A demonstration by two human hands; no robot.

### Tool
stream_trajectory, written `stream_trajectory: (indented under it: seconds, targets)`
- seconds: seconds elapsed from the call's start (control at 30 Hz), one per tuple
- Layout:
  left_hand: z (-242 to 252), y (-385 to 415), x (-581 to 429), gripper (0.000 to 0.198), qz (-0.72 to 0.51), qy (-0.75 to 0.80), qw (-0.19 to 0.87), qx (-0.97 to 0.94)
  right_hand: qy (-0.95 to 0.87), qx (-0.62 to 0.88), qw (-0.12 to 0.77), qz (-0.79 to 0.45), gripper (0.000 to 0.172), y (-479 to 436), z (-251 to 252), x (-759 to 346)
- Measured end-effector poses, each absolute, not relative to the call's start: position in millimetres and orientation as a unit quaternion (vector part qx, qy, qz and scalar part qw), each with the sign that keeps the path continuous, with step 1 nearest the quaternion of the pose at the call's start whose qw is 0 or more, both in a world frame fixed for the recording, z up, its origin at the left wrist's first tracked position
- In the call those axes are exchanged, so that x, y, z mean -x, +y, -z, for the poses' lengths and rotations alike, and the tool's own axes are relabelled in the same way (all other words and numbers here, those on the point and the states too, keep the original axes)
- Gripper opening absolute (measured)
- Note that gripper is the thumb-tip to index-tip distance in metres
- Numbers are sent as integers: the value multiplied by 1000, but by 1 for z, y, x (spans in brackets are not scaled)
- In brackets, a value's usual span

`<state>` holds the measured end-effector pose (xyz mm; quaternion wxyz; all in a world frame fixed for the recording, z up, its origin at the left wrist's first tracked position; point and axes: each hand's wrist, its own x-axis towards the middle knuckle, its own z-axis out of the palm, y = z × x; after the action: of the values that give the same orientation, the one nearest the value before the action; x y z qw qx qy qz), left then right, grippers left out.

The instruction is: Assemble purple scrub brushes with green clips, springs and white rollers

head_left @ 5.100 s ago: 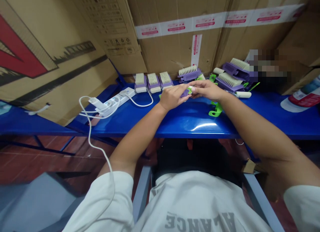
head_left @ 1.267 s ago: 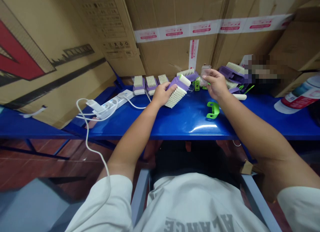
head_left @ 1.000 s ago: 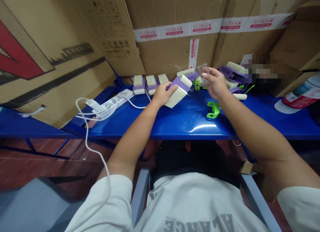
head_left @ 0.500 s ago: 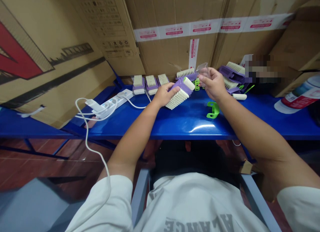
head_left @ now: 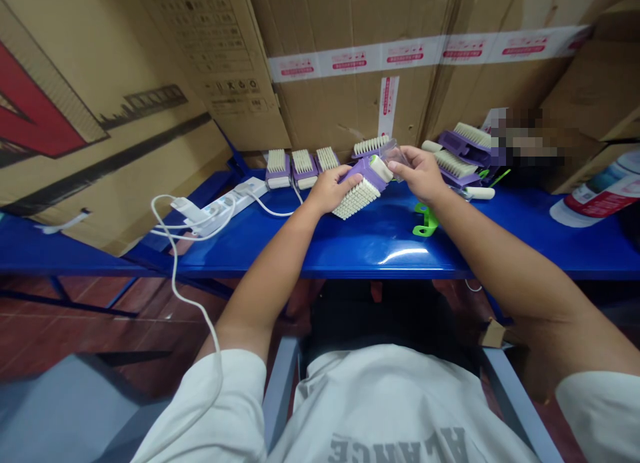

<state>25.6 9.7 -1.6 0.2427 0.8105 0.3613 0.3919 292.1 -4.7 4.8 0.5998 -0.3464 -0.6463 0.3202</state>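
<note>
My left hand (head_left: 331,188) is closed around a purple brush (head_left: 367,178) with cream bristles facing down toward me and a cream roller at its upper right end. Between the fingers of my right hand (head_left: 419,172) is a clear plastic cover (head_left: 394,151), held against or just over the roller end; whether they touch I cannot tell. A green plastic bracket (head_left: 425,220) lies on the blue table below my right wrist. Behind the held brush another purple brush (head_left: 371,146) rests with its bristles up.
Several purple brushes (head_left: 302,168) stand in a row at the back left. More brushes (head_left: 463,158) are piled at the right, near a white bottle (head_left: 597,195). A power strip (head_left: 225,206) with white cables lies on the left. Cardboard boxes (head_left: 345,16) wall the back.
My right hand has moved left and slightly down, bringing the clear cover to the roller end of the brush. My left hand and its brush have barely moved.
</note>
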Motion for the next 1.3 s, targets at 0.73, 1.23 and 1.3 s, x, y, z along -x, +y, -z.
stream_trajectory:
  seconds: [0.73,1.23,1.3]
  targets:
    - [-1,5,-28,63,-382,359,253,-813,-685,334,576,-297,71,-8,-4,-290]
    - [-1,5,-29,63,-387,348,255,-815,-690,333,573,-292,73,-9,-5,-289]
    - [-1,5,-29,62,-384,350,254,-815,-691,334,571,-292,73,-8,-5,-289]
